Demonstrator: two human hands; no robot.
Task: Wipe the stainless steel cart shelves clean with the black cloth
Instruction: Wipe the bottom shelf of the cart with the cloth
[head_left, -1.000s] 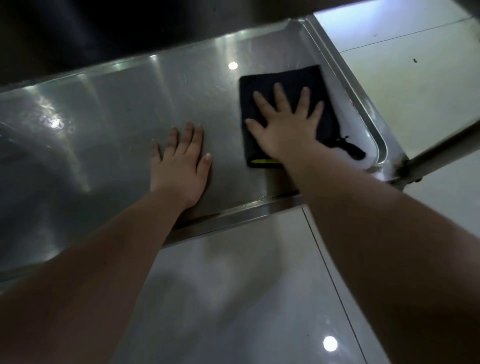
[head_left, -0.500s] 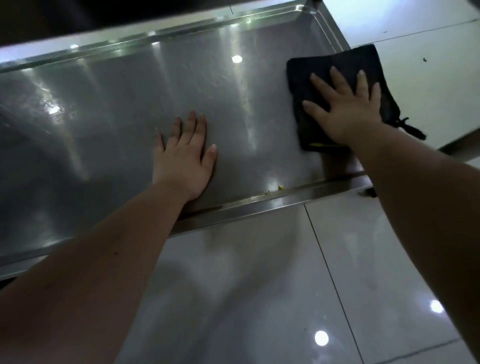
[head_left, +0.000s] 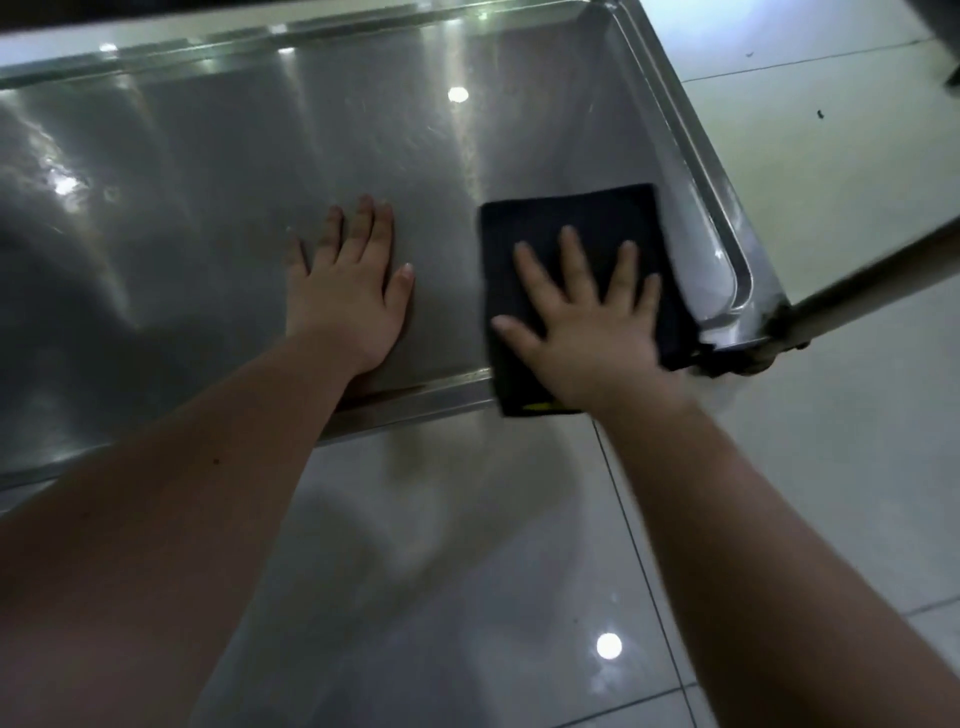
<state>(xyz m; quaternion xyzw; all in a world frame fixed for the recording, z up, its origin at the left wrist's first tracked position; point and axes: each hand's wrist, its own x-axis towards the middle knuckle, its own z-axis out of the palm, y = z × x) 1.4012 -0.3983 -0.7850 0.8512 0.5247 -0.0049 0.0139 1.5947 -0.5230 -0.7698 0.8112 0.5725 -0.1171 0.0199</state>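
Note:
The stainless steel cart shelf (head_left: 218, 171) fills the upper part of the view, with a raised rim all round. A folded black cloth (head_left: 566, 223) lies near the shelf's right end and hangs over the near rim. My right hand (head_left: 587, 317) presses flat on the cloth with the fingers spread. My left hand (head_left: 348, 291) rests flat on the bare steel to the left of the cloth, fingers straight and close together.
A cart leg or bar (head_left: 872, 280) runs off to the right from the shelf's near right corner. Glossy white floor tiles (head_left: 467, 571) lie below the near rim and to the right of the cart.
My right hand has slid the cloth from the far right rim back toward me, so it now overhangs the near rim. My left hand has stayed flat in place.

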